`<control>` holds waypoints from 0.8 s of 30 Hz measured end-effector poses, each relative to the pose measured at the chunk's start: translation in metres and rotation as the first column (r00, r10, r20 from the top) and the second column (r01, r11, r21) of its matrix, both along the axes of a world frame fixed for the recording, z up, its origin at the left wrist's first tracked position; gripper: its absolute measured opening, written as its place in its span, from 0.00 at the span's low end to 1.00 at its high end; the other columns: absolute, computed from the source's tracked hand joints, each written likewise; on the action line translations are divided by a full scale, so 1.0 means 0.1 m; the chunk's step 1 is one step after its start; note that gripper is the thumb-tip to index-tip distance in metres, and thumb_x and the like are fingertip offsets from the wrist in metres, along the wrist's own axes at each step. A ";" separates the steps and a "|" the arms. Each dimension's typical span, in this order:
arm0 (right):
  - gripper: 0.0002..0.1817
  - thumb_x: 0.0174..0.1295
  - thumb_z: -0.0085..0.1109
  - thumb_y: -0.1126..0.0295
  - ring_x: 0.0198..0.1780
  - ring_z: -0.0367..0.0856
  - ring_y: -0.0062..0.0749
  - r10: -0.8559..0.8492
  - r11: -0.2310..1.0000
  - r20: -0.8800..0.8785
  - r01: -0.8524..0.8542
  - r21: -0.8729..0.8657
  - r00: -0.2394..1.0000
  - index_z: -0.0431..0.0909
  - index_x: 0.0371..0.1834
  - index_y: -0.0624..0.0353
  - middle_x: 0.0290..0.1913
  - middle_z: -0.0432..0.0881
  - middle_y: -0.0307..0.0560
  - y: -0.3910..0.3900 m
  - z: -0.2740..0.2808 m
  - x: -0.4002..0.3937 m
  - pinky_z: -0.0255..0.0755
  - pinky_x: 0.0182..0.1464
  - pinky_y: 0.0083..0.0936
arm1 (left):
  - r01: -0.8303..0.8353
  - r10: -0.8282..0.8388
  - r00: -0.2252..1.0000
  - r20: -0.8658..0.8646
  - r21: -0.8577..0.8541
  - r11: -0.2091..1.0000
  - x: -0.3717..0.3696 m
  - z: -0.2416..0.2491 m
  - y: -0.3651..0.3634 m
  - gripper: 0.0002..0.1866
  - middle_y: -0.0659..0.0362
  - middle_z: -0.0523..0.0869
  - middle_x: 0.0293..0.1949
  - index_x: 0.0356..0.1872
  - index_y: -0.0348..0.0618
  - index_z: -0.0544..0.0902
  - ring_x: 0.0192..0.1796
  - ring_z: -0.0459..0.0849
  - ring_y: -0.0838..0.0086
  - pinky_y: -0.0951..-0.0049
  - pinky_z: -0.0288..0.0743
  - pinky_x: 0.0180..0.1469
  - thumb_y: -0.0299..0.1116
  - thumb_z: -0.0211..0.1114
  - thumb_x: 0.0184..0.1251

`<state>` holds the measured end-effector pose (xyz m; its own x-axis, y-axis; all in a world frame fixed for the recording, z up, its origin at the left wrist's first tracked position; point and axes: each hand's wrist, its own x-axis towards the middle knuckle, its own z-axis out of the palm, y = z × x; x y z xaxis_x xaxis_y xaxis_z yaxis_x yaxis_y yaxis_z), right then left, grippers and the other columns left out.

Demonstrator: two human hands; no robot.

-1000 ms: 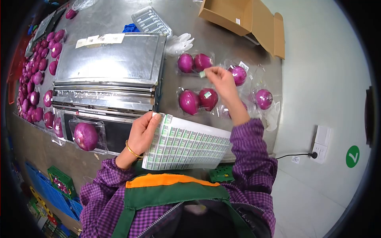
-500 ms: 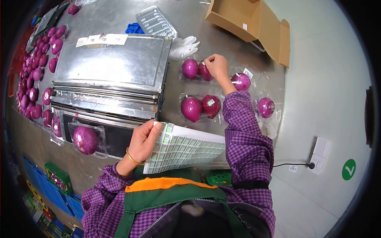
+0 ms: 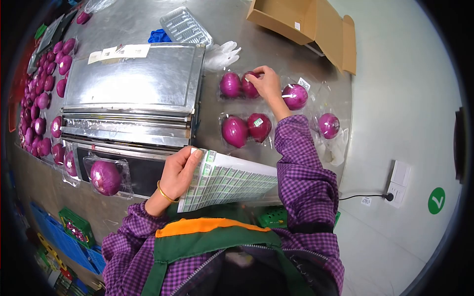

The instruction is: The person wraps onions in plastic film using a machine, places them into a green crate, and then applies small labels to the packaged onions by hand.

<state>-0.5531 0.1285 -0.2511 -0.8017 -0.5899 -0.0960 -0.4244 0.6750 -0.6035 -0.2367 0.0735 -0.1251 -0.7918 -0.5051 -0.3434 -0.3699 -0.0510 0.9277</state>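
A second ago the right hand (image 3: 268, 84) hovers above the table pinching a small label between the two onion rows; now it is down on the far wrapped onion pack (image 3: 240, 85), fingertips pressing on its right onion, and the label no longer shows in the fingers

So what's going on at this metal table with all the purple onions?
A person in a purple checked jacket is labelling wrapped red onions. The left hand holds a white sheet of small green stickers by its edge. The right hand presses down on the far clear-wrapped pack of two red onions. The nearer two-onion pack already carries a sticker. A silver film-wrapping machine stands to the left, with one wrapped onion on its front plate.
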 end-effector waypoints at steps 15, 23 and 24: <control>0.16 0.58 0.63 0.65 0.42 0.80 0.23 0.468 0.883 0.581 -0.323 -0.341 0.666 0.80 0.46 0.63 0.40 0.83 0.47 0.41 1.17 0.67 0.73 0.43 0.21 | 0.019 -0.019 1.000 -0.007 0.011 1.000 -0.04 0.02 0.01 0.14 0.66 0.70 0.21 0.32 0.34 0.76 0.28 0.64 0.85 0.80 0.63 0.29 0.35 0.54 0.72; 0.08 0.51 0.64 0.71 0.37 0.78 0.45 0.514 0.800 0.229 -0.366 -0.475 0.826 0.77 0.32 0.61 0.33 0.77 0.48 0.80 1.38 1.45 0.71 0.39 0.35 | 0.059 -0.063 0.997 0.032 0.124 0.991 -0.17 -0.02 0.13 0.14 0.69 0.70 0.23 0.31 0.37 0.76 0.29 0.64 0.87 0.81 0.62 0.30 0.36 0.52 0.74; 0.07 0.52 0.64 0.72 0.37 0.78 0.43 0.497 0.782 0.142 -0.371 -0.501 0.856 0.77 0.32 0.61 0.33 0.77 0.48 0.83 1.35 1.49 0.72 0.40 0.34 | 0.060 -0.067 0.997 0.039 0.149 0.987 -0.17 -0.06 0.13 0.14 0.70 0.70 0.23 0.31 0.37 0.76 0.29 0.64 0.88 0.82 0.61 0.30 0.37 0.51 0.74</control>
